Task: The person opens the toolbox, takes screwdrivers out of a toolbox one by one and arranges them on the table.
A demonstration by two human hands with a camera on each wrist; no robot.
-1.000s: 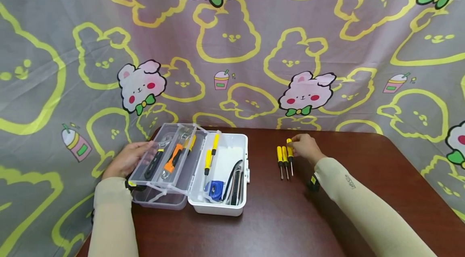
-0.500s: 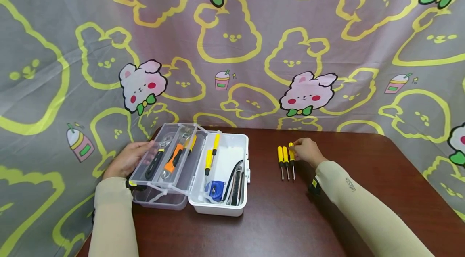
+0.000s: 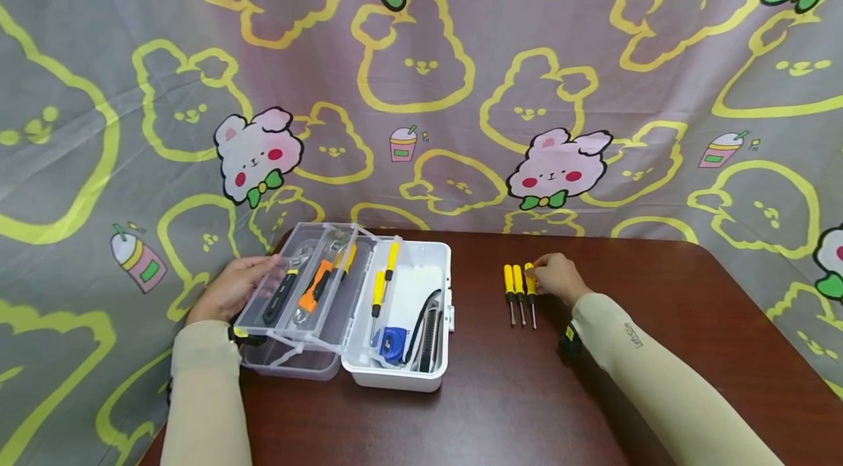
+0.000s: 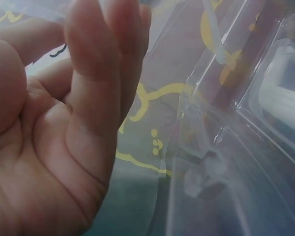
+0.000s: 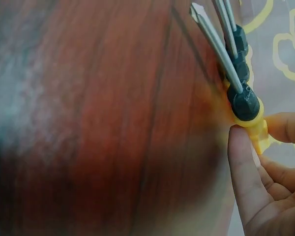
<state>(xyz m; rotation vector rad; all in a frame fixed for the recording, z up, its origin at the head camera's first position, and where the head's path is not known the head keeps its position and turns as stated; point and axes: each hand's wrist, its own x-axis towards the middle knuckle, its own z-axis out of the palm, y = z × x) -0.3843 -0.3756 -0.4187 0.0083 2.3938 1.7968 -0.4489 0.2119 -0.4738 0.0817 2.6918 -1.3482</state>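
Note:
My left hand point(image 3: 232, 292) holds the left edge of a clear plastic tray point(image 3: 266, 323) on an opened toolbox point(image 3: 395, 380); in the left wrist view its curled fingers point(image 4: 96, 88) meet the clear plastic. On the table, right of the box, my right hand point(image 3: 560, 279) pinches the yellow handle of a screwdriver point(image 3: 530, 282) between thumb and finger. This screwdriver's metal shaft point(image 5: 216, 46) points toward the table's front. Close on its left lie two similar screwdrivers point(image 3: 513, 282), side by side.
Inside the white compartment are two yellow screwdrivers point(image 3: 377, 290), a blue tape measure point(image 3: 392, 344) and a grey-black tool point(image 3: 429, 338). The clear tray carries an orange-handled tool point(image 3: 316, 287) and a black-handled wrench point(image 3: 281, 298). A patterned curtain point(image 3: 454, 129) hangs behind the brown table point(image 3: 520, 393).
My right hand has shifted slightly right and toward the front with the screwdriver, which now lies lower and a little apart from the other two. My left hand stays on the tray.

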